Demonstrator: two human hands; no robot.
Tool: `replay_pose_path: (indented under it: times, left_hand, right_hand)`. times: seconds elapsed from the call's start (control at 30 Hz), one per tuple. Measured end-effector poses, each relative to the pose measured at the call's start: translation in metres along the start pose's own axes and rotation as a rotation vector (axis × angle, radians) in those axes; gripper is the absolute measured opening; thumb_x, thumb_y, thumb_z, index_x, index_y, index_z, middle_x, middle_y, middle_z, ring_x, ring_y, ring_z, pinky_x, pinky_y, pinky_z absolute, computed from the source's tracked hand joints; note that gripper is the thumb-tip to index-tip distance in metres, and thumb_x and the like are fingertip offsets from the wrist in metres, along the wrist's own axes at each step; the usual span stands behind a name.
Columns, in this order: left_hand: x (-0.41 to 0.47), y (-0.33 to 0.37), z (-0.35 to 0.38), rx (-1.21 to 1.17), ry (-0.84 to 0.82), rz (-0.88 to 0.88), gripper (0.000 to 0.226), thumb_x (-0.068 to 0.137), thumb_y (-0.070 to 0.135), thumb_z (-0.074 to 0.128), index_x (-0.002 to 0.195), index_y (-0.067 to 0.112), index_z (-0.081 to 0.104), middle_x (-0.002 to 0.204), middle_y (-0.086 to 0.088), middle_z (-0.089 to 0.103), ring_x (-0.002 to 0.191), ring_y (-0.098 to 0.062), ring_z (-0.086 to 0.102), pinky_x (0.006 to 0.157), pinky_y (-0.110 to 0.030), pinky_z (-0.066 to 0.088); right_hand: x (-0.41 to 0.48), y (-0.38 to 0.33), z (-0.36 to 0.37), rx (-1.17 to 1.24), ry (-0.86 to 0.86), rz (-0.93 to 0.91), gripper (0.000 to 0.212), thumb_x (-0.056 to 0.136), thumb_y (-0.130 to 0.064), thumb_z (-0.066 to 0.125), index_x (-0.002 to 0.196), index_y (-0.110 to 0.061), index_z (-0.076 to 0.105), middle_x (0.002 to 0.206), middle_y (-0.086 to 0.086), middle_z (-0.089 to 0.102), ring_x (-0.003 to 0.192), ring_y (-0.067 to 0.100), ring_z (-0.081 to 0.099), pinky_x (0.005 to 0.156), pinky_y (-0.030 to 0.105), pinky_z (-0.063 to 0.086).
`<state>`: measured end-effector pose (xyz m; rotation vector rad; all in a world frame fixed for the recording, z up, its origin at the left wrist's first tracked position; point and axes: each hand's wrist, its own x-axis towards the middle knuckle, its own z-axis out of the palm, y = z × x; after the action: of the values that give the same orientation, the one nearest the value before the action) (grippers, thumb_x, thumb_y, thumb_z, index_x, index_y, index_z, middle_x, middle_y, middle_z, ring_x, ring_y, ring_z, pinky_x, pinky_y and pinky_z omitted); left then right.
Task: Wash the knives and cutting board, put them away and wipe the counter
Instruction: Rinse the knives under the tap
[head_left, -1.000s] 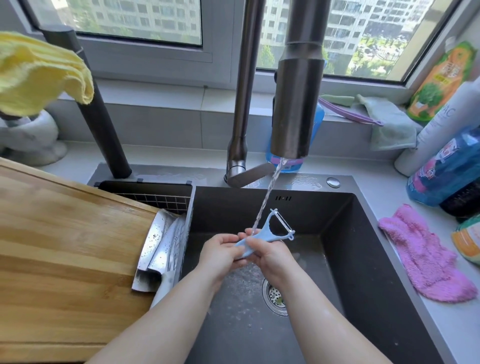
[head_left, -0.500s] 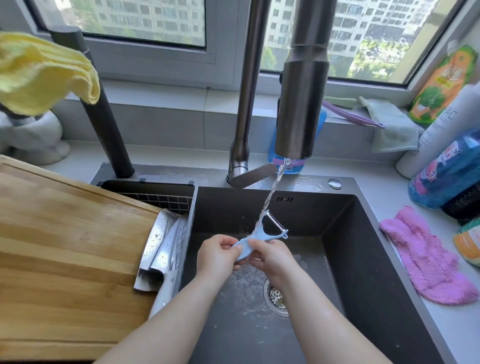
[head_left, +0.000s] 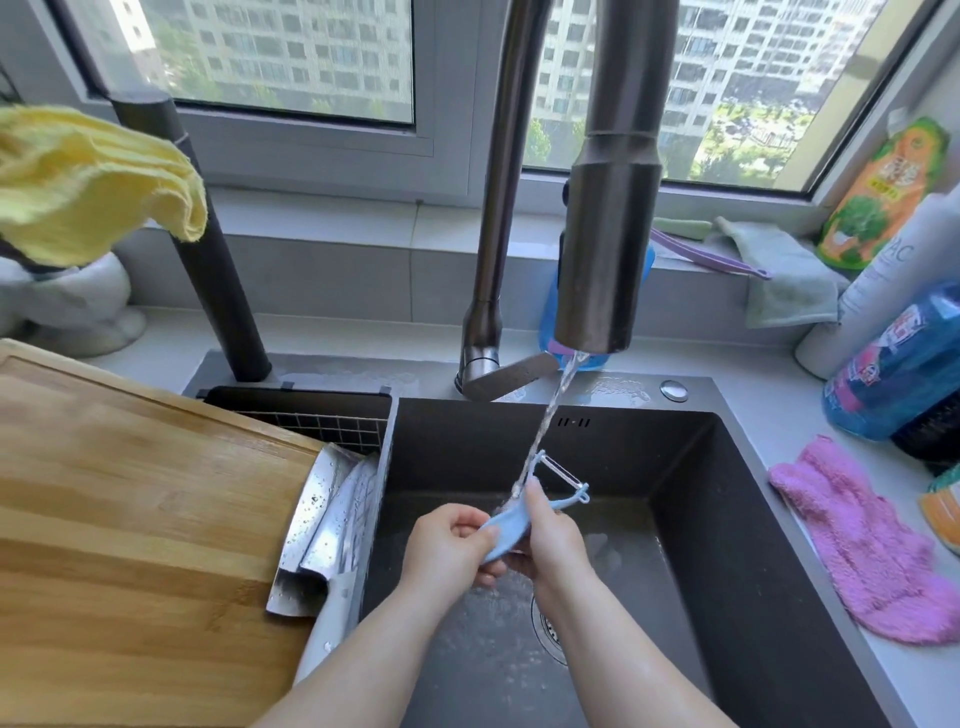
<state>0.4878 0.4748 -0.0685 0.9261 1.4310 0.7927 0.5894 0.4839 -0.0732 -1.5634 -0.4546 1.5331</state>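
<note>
Over the dark sink (head_left: 737, 545) I hold a light blue peeler (head_left: 524, 512) with both hands under the running stream from the faucet (head_left: 605, 249). My left hand (head_left: 447, 545) grips the end of its handle. My right hand (head_left: 550, 535) holds the handle nearer the blade, thumb up toward the head. Wet steel knives (head_left: 322, 530) lie beside the sink's left wall, their blades partly under the wooden cutting board (head_left: 130, 519), which covers the left counter.
A pink cloth (head_left: 872, 545) lies on the right counter. Detergent bottles (head_left: 904, 374) stand at the back right. A yellow cloth (head_left: 88, 182) hangs at upper left over a dark post (head_left: 197, 249). A green cloth (head_left: 784, 270) rests on the windowsill. The drain (head_left: 548, 623) sits below my right wrist.
Both hands have kept hold of the peeler under the water. Its head has dropped slightly and turned to the right, and my right thumb has slid up toward the blade.
</note>
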Motion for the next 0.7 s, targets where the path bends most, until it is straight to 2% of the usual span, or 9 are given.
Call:
replay_pose_path:
  times: [0.1,0.13,0.23,0.3,0.37,0.47,0.57,0.63,0.7]
  left_hand:
    - [-0.003,0.000,0.002,-0.053,-0.028,-0.088,0.018,0.094,0.014,0.046,0.086,0.004,0.058,0.067,-0.011,0.062,0.041,-0.011,0.057,0.042,-0.021,0.049]
    - [-0.002,0.000,0.002,-0.071,-0.025,-0.097,0.021,0.094,0.016,0.045,0.091,0.002,0.060,0.067,-0.011,0.062,0.043,-0.011,0.057,0.043,-0.021,0.048]
    - [-0.002,0.006,0.001,-0.159,-0.043,-0.106,0.022,0.094,0.015,0.047,0.096,0.000,0.063,0.068,-0.009,0.064,0.047,-0.007,0.059,0.046,-0.018,0.049]
    - [-0.005,0.011,0.000,-0.189,-0.041,-0.107,0.017,0.093,0.013,0.049,0.095,0.004,0.063,0.072,-0.008,0.066,0.050,-0.006,0.062,0.049,-0.018,0.051]
    - [-0.009,0.013,-0.003,-0.214,-0.013,-0.082,0.013,0.091,0.009,0.051,0.095,0.007,0.063,0.071,-0.006,0.066,0.051,-0.005,0.063,0.049,-0.016,0.051]
    - [-0.016,0.015,-0.013,-0.189,0.088,0.010,0.013,0.089,0.003,0.053,0.091,0.012,0.063,0.070,-0.005,0.065,0.054,-0.007,0.062,0.047,-0.014,0.050]
    - [-0.024,0.018,-0.036,-0.097,0.226,0.130,0.015,0.087,0.001,0.055,0.091,0.013,0.061,0.069,-0.003,0.062,0.058,-0.012,0.059,0.045,-0.010,0.048]
    - [-0.030,0.018,-0.055,-0.040,0.304,0.213,0.014,0.087,0.003,0.056,0.094,0.011,0.063,0.067,-0.004,0.062,0.060,-0.014,0.060,0.048,-0.012,0.050]
    - [-0.041,0.019,-0.075,-0.022,0.366,0.271,0.012,0.087,0.005,0.057,0.089,0.015,0.064,0.066,-0.004,0.062,0.061,-0.014,0.061,0.049,-0.012,0.050]
  right_hand:
    - [-0.010,0.001,0.004,0.007,-0.244,-0.025,0.007,0.092,-0.005,0.048,0.088,-0.009,0.053,0.066,0.009,0.055,0.043,0.015,0.050,0.037,0.019,0.038]
    - [-0.011,0.001,0.004,-0.006,-0.279,-0.041,0.012,0.091,0.000,0.047,0.093,-0.009,0.054,0.069,0.010,0.056,0.044,0.014,0.052,0.038,0.020,0.039]
    - [-0.009,-0.005,0.004,-0.023,-0.182,-0.088,0.014,0.094,-0.006,0.045,0.092,-0.007,0.059,0.070,0.009,0.059,0.050,0.013,0.057,0.046,0.021,0.046]
    - [-0.007,-0.011,0.004,-0.034,-0.134,-0.084,0.028,0.098,-0.019,0.040,0.084,-0.007,0.062,0.069,0.009,0.063,0.056,0.016,0.058,0.052,0.023,0.047]
    - [-0.008,-0.013,0.004,-0.026,-0.133,-0.080,0.036,0.099,-0.025,0.036,0.082,-0.007,0.063,0.066,0.007,0.067,0.056,0.016,0.061,0.052,0.024,0.046]
    - [-0.015,-0.012,0.001,-0.018,-0.124,-0.095,0.025,0.098,-0.022,0.041,0.090,-0.007,0.061,0.075,0.006,0.064,0.062,0.017,0.057,0.058,0.026,0.049]
    - [-0.022,-0.010,-0.004,0.045,-0.087,-0.070,0.020,0.096,-0.019,0.045,0.085,-0.011,0.059,0.078,0.005,0.061,0.063,0.016,0.051,0.061,0.027,0.045]
    - [-0.029,-0.007,-0.004,-0.011,-0.105,-0.042,0.017,0.095,-0.018,0.047,0.085,-0.011,0.059,0.082,0.005,0.063,0.065,0.017,0.053,0.061,0.027,0.046]
    - [-0.036,-0.001,0.001,-0.108,-0.129,-0.023,0.014,0.095,-0.015,0.048,0.084,-0.011,0.057,0.082,0.005,0.063,0.065,0.017,0.054,0.060,0.026,0.046]
